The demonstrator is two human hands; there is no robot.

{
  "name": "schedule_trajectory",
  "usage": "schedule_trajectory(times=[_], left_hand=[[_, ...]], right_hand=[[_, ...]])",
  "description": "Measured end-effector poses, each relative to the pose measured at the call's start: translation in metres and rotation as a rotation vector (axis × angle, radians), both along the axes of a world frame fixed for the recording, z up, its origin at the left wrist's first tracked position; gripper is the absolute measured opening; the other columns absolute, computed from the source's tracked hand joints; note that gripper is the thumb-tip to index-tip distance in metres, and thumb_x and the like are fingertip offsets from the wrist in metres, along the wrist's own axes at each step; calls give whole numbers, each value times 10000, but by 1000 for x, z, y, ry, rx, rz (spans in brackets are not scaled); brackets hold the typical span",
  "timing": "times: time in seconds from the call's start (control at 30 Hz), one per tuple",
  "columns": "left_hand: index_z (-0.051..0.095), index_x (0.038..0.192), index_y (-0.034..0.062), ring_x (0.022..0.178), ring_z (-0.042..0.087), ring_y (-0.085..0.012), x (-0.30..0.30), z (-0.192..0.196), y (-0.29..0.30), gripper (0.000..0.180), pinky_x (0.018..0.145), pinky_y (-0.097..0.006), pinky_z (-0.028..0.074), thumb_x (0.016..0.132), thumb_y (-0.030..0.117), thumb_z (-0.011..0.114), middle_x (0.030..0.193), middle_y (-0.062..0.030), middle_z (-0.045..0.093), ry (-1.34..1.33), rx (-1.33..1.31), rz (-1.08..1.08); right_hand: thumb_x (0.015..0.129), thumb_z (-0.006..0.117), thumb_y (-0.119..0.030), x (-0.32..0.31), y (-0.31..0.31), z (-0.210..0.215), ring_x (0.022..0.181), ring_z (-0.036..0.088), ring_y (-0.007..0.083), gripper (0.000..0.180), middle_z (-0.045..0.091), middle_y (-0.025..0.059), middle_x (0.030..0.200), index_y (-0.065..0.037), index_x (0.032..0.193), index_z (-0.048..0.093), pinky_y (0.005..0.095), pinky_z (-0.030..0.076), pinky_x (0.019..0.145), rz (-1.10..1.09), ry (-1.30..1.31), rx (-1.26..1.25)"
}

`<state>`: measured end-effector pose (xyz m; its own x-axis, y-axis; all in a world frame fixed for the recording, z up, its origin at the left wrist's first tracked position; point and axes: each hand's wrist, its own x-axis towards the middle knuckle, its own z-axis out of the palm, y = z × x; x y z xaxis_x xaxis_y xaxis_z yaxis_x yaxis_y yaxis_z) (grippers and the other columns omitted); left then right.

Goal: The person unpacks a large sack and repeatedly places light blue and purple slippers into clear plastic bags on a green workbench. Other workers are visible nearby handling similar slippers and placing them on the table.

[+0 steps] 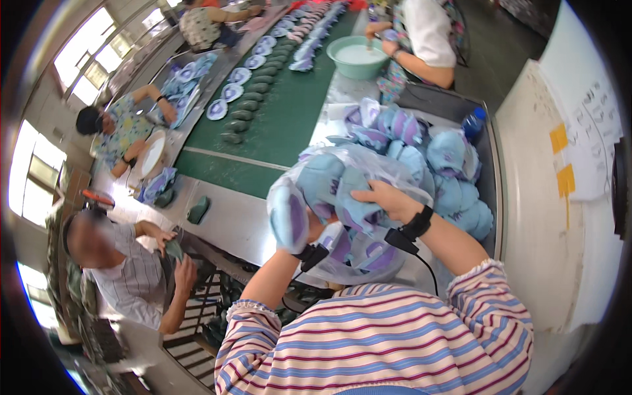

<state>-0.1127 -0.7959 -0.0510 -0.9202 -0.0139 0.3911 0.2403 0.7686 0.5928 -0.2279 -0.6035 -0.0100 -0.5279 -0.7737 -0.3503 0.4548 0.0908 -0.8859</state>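
Light blue and purple plush pieces (319, 181), shaped like slipper uppers, bunch up in front of me in a clear plastic bag (395, 260). My right hand (388, 199) is closed on the edge of one blue plush piece (357, 203), thumb and fingers pinching it. Beneath the bunch is my left hand (317, 232), its fingers hidden by the plush. Beside it, one piece (288, 214) stands on edge with its purple inside showing. More purple pieces (372, 257) lie low in the bag.
A metal-edged bin (498, 230) on the right holds a pile of blue plush pieces (454, 155) and a blue-capped bottle (474, 122). A green conveyor belt (263, 141) carries rows of pieces and dark green shapes. Co-workers sit around it, one near a green basin (355, 59).
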Motion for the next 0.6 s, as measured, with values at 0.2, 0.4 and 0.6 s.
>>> schedule_trajectory(times=[0.2, 0.4, 0.6], left_hand=[[515, 1154, 47, 938, 584, -164, -47, 1, -16, 536, 827, -302, 470, 678, 58, 762, 1028, -82, 623, -392, 327, -118], [469, 1198, 26, 1002, 577, -183, -42, -18, -14, 597, 855, -299, 452, 689, 111, 768, 1045, -107, 633, -444, 722, -116], [368, 1345, 125, 1307, 345, -314, -15, 13, 15, 759, 1029, -461, 316, 712, 281, 757, 1364, -91, 420, -476, 1713, -527]], right_hand=[[783, 724, -284, -9, 28, -3, 812, 575, 92, 381, 615, -5, 913, -48, 1054, 596, 252, 470, 680, -226, 83, 3], [834, 671, -195, -14, 46, -3, 823, 601, 110, 381, 611, 16, 972, -45, 1151, 522, 264, 503, 712, -237, -67, -281], [857, 620, -287, -3, 76, 28, 1018, 591, 223, 516, 587, 103, 1098, -28, 1269, 450, 343, 503, 827, -129, -426, -510]])
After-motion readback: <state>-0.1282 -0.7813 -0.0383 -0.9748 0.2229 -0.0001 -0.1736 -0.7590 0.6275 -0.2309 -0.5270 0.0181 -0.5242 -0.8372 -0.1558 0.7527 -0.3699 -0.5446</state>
